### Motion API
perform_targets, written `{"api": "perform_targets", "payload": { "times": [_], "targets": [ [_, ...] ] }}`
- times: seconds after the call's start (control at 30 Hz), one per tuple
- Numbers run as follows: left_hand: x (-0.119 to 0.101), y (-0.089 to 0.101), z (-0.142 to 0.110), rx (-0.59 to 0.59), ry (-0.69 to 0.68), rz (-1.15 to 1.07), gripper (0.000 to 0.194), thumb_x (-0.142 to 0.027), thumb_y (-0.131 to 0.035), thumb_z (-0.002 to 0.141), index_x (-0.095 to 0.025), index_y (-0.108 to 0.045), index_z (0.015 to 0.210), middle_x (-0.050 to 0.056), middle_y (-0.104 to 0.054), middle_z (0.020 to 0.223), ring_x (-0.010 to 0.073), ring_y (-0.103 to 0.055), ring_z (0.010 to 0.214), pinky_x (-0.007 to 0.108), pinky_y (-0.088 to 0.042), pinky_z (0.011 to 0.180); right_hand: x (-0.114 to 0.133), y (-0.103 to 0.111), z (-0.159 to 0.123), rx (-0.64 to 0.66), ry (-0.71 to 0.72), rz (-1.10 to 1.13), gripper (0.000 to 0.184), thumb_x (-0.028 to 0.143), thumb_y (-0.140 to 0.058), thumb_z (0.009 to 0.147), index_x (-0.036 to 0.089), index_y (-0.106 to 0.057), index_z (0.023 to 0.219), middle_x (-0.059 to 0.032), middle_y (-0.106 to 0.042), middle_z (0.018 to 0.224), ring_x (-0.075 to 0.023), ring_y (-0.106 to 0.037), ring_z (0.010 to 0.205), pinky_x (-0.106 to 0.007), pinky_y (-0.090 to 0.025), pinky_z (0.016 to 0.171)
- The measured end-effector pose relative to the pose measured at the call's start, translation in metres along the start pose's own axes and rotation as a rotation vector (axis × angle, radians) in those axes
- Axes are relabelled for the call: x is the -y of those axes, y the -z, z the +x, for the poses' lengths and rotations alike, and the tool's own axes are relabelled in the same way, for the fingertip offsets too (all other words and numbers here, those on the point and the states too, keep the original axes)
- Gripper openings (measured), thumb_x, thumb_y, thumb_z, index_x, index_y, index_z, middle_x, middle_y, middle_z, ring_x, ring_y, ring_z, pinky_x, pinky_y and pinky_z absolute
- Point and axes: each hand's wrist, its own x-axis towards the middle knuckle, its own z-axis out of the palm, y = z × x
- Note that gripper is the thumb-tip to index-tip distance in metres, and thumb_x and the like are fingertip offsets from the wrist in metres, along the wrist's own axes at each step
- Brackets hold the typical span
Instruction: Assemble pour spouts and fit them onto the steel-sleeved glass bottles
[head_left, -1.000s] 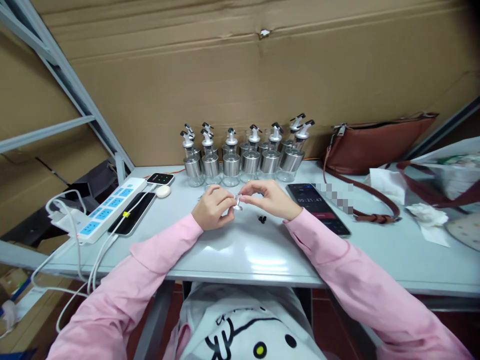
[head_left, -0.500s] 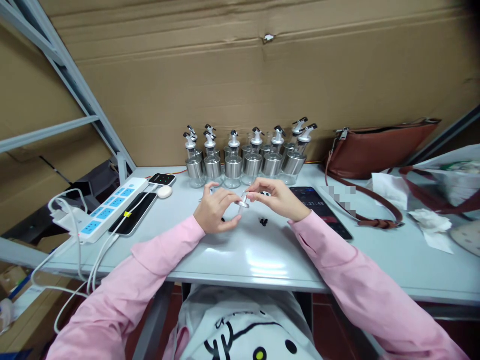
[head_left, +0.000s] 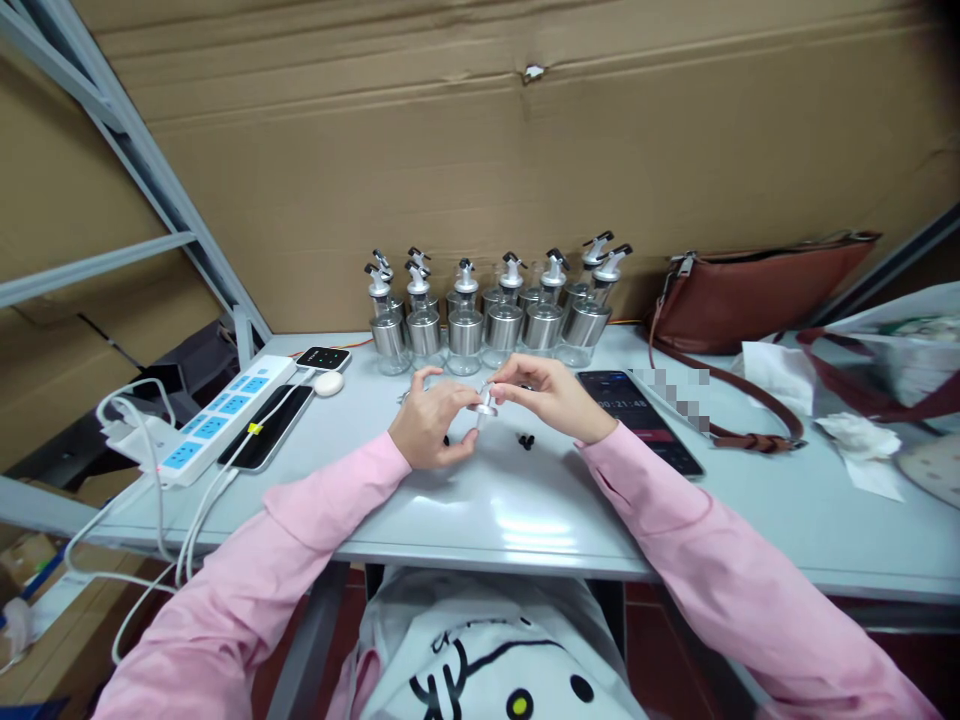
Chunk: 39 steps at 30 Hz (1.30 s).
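Observation:
Between my hands, just above the table, is a silver pourer top [head_left: 486,408] with a round collar and a pale stem below it. My left hand [head_left: 435,420] closes on the collar from the left with thumb and fingers. From the right, my right hand [head_left: 544,395] pinches the spout end between thumb and forefinger. Small black parts [head_left: 526,441] lie on the table below my right hand. More small pieces are partly hidden behind both hands. Beyond them stand several glass oil bottles [head_left: 465,330] with steel bands, many capped with similar silver pourers with black flip lids.
On the left are a white power strip [head_left: 217,420] with cables, a phone [head_left: 266,430], a small device [head_left: 324,360] and a round white case [head_left: 328,384]. To the right lie a phone with a timer [head_left: 641,420], a brown bag [head_left: 757,295] and crumpled tissue [head_left: 859,440]. Cardboard [head_left: 450,150] stands behind.
The view has shifted very slightly. Both hands keep their grip on the pourer top, with only a small movement of the fingers around it.

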Motion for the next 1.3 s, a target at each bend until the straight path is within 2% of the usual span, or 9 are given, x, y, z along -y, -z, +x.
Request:
{"api": "perform_targets", "payload": {
  "times": [0.2,0.3,0.37,0.5,0.6,0.73,0.93,1.1,1.3],
  "targets": [
    [0.000,-0.002,-0.001,0.015,-0.007,-0.016,0.030,-0.023,-0.048,0.076,-0.021,-0.042,0.105,0.001,-0.068,0.086,0.0179,-0.064,0.081,0.043,-0.031,0.092,0.000,0.000,0.000,0.016,-0.025,-0.025,0.024,0.040,-0.066,0.073,0.017,-0.058,0.074,-0.0031,-0.065,0.074,-0.0152,-0.060,0.069,-0.030,-0.046,0.068],
    [-0.001,-0.003,-0.002,0.004,-0.008,-0.015,0.028,-0.023,-0.048,0.076,-0.021,-0.043,0.103,0.001,-0.067,0.085,0.0177,-0.064,0.079,0.043,-0.032,0.092,0.001,0.007,0.001,0.062,-0.058,-0.086,0.027,0.040,-0.066,0.071,0.017,-0.059,0.083,-0.0026,-0.064,0.076,-0.0148,-0.058,0.070,-0.030,-0.046,0.070],
    [0.000,-0.003,-0.002,-0.005,0.002,-0.020,0.028,-0.023,-0.049,0.075,-0.020,-0.044,0.102,0.001,-0.067,0.084,0.0180,-0.064,0.079,0.043,-0.032,0.092,0.000,0.014,0.002,0.156,-0.127,-0.189,0.028,0.040,-0.065,0.070,0.017,-0.058,0.084,-0.0020,-0.062,0.075,-0.0144,-0.056,0.068,-0.029,-0.045,0.067],
    [0.000,-0.002,-0.001,-0.001,0.017,-0.037,0.028,-0.021,-0.050,0.074,-0.019,-0.046,0.102,0.001,-0.066,0.082,0.0176,-0.064,0.078,0.044,-0.031,0.092,-0.006,0.028,0.002,0.498,-0.342,-0.420,0.022,0.036,-0.065,0.068,0.015,-0.062,0.074,-0.0036,-0.064,0.073,-0.0145,-0.055,0.067,-0.027,-0.042,0.064],
    [-0.002,-0.001,-0.001,-0.007,0.012,-0.029,0.028,-0.022,-0.049,0.074,-0.020,-0.046,0.102,0.001,-0.066,0.082,0.0174,-0.064,0.079,0.043,-0.032,0.092,-0.009,0.030,0.001,0.585,-0.424,-0.521,0.018,0.032,-0.063,0.069,0.015,-0.065,0.075,-0.0040,-0.066,0.075,-0.0147,-0.056,0.068,-0.026,-0.042,0.065],
    [-0.003,-0.001,0.001,-0.027,-0.005,-0.008,0.026,-0.021,-0.049,0.075,-0.020,-0.046,0.101,0.001,-0.067,0.084,0.0179,-0.063,0.081,0.042,-0.033,0.090,-0.010,0.027,0.001,0.577,-0.415,-0.629,0.018,0.032,-0.062,0.070,0.015,-0.068,0.073,-0.0034,-0.067,0.072,-0.0142,-0.055,0.064,-0.025,-0.041,0.062],
    [-0.002,-0.001,0.000,-0.029,-0.004,-0.002,0.026,-0.022,-0.049,0.075,-0.020,-0.047,0.101,0.002,-0.067,0.085,0.0183,-0.064,0.082,0.042,-0.034,0.090,-0.017,0.025,0.001,0.571,-0.383,-0.626,0.017,0.030,-0.063,0.070,0.014,-0.069,0.072,-0.0035,-0.067,0.070,-0.0131,-0.055,0.063,-0.023,-0.040,0.061],
    [-0.001,-0.001,-0.001,0.003,0.023,0.009,0.027,-0.023,-0.048,0.075,-0.021,-0.047,0.102,0.002,-0.067,0.086,0.0183,-0.064,0.083,0.042,-0.034,0.092,-0.026,0.017,0.001,0.481,-0.296,-0.671,0.019,0.029,-0.057,0.075,0.014,-0.066,0.067,-0.0012,-0.061,0.059,-0.0106,-0.047,0.055,-0.024,-0.035,0.056],
    [-0.002,-0.001,0.000,-0.010,-0.004,0.019,0.028,-0.022,-0.050,0.075,-0.020,-0.047,0.103,0.002,-0.066,0.085,0.0185,-0.063,0.082,0.042,-0.034,0.091,-0.018,0.006,0.002,0.308,-0.166,-0.428,0.021,0.033,-0.052,0.079,0.016,-0.062,0.073,-0.0034,-0.065,0.068,-0.0139,-0.056,0.062,-0.025,-0.041,0.060]
  ]
}}
